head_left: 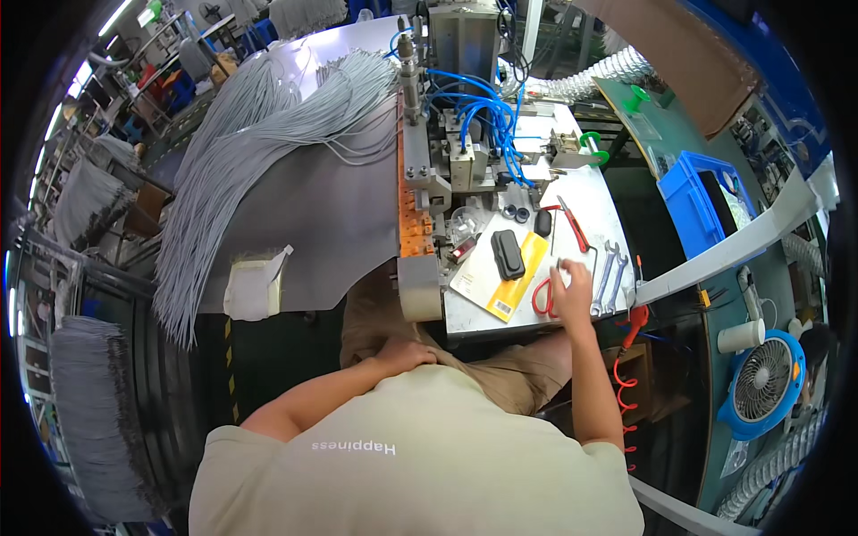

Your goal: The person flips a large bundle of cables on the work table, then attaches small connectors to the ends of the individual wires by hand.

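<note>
My right hand [572, 284] rests on the white bench top [590, 201], with its fingertips pinched on one end of a thin bent hex key [593, 257]. Red-handled scissors [542, 297] lie just left of that hand and two steel wrenches [609, 271] just right of it. My left hand [404, 354] lies curled on my thigh below the bench edge and holds nothing.
A black case [507, 253] lies on a yellow card [516, 279], with red-handled pliers [573, 223] beyond. A machine with blue air hoses [483, 112] and an orange block strip [411, 214] stands ahead. Grey cable bundles [268, 134] cover the left table. A blue bin [693, 201] and a fan [762, 381] sit at the right.
</note>
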`<move>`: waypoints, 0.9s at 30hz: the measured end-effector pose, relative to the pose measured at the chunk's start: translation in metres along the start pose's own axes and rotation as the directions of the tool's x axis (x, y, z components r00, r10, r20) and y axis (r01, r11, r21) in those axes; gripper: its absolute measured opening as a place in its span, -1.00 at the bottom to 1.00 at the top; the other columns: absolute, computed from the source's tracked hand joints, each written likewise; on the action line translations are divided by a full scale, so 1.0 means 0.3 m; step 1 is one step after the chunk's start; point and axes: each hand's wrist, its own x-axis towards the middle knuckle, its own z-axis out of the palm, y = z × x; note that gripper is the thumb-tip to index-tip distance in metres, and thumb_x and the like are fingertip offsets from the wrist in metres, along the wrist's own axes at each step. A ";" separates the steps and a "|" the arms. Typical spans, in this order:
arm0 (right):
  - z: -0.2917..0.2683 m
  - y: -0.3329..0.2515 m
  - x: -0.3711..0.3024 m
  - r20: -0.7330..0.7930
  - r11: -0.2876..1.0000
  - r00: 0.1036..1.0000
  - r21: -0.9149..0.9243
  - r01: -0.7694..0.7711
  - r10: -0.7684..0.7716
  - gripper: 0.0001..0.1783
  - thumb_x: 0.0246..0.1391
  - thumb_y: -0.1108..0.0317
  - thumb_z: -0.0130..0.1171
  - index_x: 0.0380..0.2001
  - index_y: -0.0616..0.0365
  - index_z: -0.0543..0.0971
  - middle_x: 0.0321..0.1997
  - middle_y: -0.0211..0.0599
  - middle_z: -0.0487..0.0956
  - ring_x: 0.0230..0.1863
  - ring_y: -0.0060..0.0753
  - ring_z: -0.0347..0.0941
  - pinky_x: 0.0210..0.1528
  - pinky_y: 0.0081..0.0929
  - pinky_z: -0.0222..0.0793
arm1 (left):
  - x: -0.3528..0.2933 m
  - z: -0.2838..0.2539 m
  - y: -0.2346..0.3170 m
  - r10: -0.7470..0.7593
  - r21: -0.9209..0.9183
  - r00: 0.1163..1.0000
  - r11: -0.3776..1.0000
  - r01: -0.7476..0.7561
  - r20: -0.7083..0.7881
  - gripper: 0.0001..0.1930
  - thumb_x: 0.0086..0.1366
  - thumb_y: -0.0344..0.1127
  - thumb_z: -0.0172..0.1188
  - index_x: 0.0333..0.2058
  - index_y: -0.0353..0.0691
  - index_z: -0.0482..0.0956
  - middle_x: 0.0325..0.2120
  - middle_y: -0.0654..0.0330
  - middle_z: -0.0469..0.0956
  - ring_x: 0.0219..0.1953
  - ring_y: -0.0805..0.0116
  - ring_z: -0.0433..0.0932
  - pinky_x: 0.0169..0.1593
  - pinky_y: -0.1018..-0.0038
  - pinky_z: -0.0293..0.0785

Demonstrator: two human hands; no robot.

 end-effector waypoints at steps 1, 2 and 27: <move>-0.004 -0.053 -0.035 0.041 0.998 0.999 0.063 -0.021 0.018 -0.75 0.08 0.36 0.29 -0.21 0.29 0.57 -0.24 -0.05 0.56 -0.17 0.05 0.46 -0.06 -0.15 0.36 | 0.003 0.025 -0.049 0.040 -0.057 0.996 0.997 -0.045 -0.079 -0.74 0.27 -0.25 0.01 -0.14 0.02 0.64 -0.12 0.30 0.63 -0.08 0.18 0.59 -0.13 0.33 0.52; -0.010 -0.108 -0.068 0.082 0.991 0.996 0.123 -0.044 0.034 -0.76 0.07 0.39 0.30 -0.22 0.30 0.56 -0.26 -0.05 0.57 -0.17 0.05 0.47 -0.06 -0.16 0.37 | 0.005 0.046 -0.092 0.077 -0.109 0.984 0.989 -0.095 -0.160 -0.74 0.30 -0.25 0.01 -0.13 0.00 0.64 -0.11 0.28 0.63 -0.08 0.21 0.59 -0.12 0.37 0.51; 0.205 -0.881 0.058 -0.077 0.765 0.872 0.447 0.464 -0.483 -0.71 -0.10 0.70 0.25 -0.24 0.30 0.54 -0.44 -0.20 0.53 -0.42 -0.11 0.44 -0.36 -0.31 0.36 | -0.033 -1.142 -0.337 0.089 0.138 0.651 0.990 0.025 -0.754 -0.80 0.20 -0.34 0.24 -0.22 -0.29 0.62 -0.36 0.07 0.64 -0.30 0.10 0.63 -0.15 0.29 0.53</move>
